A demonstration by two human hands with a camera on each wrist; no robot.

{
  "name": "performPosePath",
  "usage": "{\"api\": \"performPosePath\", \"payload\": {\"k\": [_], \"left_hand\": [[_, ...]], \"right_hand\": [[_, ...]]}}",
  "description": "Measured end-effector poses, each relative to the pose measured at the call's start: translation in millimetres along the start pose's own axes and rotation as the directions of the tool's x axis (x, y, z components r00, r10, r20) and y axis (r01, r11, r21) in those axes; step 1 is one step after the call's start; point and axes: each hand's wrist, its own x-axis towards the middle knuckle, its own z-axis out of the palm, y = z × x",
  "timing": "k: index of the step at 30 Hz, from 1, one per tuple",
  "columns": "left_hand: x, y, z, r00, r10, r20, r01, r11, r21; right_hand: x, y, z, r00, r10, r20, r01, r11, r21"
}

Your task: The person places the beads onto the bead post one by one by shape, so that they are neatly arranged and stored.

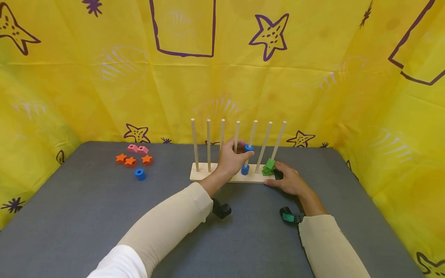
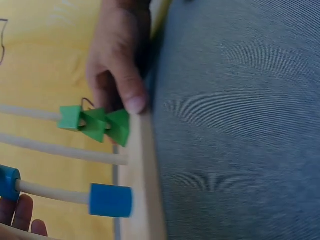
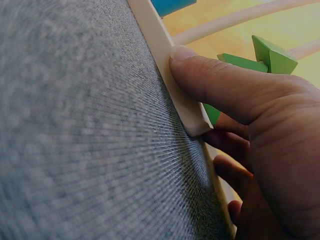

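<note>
A blue ring [image 1: 248, 147] is sitting partway down the fifth peg [image 1: 252, 135] from the left, and the left hand [image 1: 231, 157] is pinching it between thumb and fingertips, with a second blue cylinder [image 1: 245, 170] already resting at the foot of that same peg on the wooden base [image 1: 201, 177]. The step in hand looks to be threading this ring; the next move would seem to call for loosening the pinch so the ring slides straight down without binding on the peg. The right hand [image 1: 288, 179] is bracing the right end of the base, thumb [image 3: 210, 82] lying straight along its near edge and the other fingers loosely bent around the corner, pressing rather than gripping. Just left of that hand, green triangular pieces [image 1: 269, 166] are stacking crookedly at the bottom of the right-most peg. Far left on the grey table [image 1: 87, 216], well apart from the rack, are lying three orange stars [image 1: 131, 160], two pink blocks [image 1: 137, 148] and one loose blue ring [image 1: 140, 174]. Yellow starfish-print cloth [image 1: 313, 77] is hanging behind.
</note>
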Motion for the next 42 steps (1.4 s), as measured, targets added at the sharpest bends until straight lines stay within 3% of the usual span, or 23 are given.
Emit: {"api": "performPosePath", "payload": {"k": [5,23,34,42], "left_hand": [[-4.3,-11.2,0.3,0.999,-0.048,-0.002,0.048,0.998,0.052],[-12.2,-43.0,0.8,0.997,-0.071,0.016,0.068,0.987,0.148],[-18.1,-41.6,-3.4,0.996,-0.092,-0.009,0.092,0.974,0.209],[-31.3,-27.4,-10.9,0.996,-0.091,-0.008,0.090,0.965,0.246]], "right_hand": [[0,0,0,1.000,0.004,0.000,-0.004,1.000,-0.002],[-1,0,0,0.999,-0.033,-0.013,0.032,0.999,-0.027],[0,-1,1,0.999,-0.033,-0.009,0.033,0.999,-0.021],[-1,0,0,0.999,-0.037,-0.010,0.037,0.999,-0.021]]}}
